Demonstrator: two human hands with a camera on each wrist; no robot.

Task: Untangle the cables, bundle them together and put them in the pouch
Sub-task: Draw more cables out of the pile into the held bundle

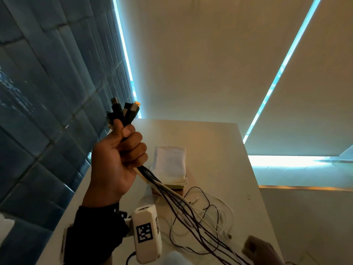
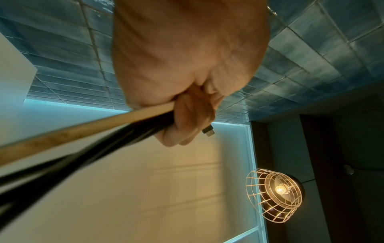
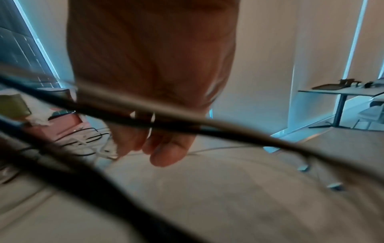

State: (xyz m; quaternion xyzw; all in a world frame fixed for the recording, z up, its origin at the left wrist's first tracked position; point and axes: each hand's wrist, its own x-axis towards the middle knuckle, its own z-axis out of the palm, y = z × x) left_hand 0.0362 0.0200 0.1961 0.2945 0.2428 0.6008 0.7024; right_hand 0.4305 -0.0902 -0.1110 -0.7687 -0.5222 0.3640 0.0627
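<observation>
Looks like a modern office or meeting-type interior, not a home kitchen. Blue glazed wall tiles (image 1: 47,92) run up one side, and next to them pale roller blinds (image 1: 191,64) cover tall windows, daylight leaking in thin strips at the edges. Work surface is a plain white table (image 1: 219,150). The left wrist view catches a pendant lamp (image 2: 274,194) with a wire cage shade (bulb lit). The right wrist view shows a second table (image 3: 340,92) on a dark pedestal leg, holding a tray and small items too blurred to identify.
</observation>
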